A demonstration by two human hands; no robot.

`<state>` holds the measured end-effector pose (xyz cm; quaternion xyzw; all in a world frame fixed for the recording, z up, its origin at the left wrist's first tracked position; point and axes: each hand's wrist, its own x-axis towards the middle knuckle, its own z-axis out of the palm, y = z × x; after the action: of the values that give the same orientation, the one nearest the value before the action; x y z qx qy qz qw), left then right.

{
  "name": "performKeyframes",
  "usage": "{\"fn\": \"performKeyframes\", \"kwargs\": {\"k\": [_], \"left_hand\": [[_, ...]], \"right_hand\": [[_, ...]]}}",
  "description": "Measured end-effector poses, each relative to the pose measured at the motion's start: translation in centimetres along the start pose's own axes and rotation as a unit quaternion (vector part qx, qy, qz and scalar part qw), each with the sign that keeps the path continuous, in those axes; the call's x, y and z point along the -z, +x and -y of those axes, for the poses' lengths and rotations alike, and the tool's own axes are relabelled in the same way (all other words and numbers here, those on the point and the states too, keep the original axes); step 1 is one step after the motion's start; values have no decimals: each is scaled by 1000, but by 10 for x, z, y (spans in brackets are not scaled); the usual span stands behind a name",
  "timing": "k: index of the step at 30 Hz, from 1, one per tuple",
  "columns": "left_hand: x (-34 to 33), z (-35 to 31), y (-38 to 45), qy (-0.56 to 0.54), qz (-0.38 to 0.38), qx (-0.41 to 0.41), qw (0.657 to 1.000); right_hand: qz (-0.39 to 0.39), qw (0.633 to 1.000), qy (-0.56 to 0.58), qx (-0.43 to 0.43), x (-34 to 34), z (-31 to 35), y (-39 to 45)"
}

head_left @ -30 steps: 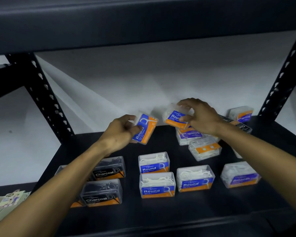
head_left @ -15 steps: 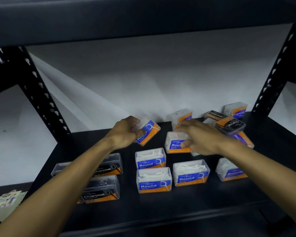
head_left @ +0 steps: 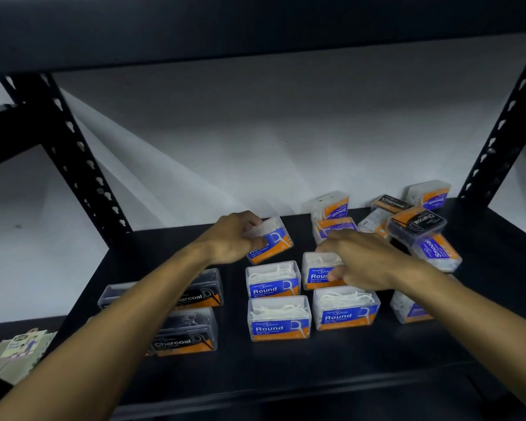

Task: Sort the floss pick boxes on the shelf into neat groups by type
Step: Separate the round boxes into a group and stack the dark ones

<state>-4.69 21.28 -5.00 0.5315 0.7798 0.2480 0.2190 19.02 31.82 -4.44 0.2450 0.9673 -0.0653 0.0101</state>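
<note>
tilted round box in left hand fingers, above shelf

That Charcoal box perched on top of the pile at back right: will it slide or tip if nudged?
Probably both. The Charcoal box sits tilted across the Smooth boxes, so it looks unstable. Its clear plastic looks smooth and rigid, likely light, so expect sliding.

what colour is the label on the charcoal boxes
Black with an orange corner, clearest on the front-left Charcoal box in the head view.

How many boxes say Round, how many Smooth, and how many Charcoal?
Round: 5
Smooth: 5
Charcoal: 4
Total: 14 with labels I can read; at least 2 more boxes have hidden labels.
</note>
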Motion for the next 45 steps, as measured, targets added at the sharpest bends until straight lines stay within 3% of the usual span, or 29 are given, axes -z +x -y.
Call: {"fn": "performKeyframes", "kwargs": {"k": [15,36,41,45], "left_hand": [[-4,-5,6,63,72,-22,995],[-4,0,15,82,105,-14,991],[-1,-12,25,105,77,-14,991],[-4,-28,39,141,5,-38,989]], "right_hand": [[19,999,28,12,1,-6,-1],[51,997,55,11,7,-14,-2],[40,995,92,6,14,-22,-4],[0,994,111,0,24,-36,-4]]}}
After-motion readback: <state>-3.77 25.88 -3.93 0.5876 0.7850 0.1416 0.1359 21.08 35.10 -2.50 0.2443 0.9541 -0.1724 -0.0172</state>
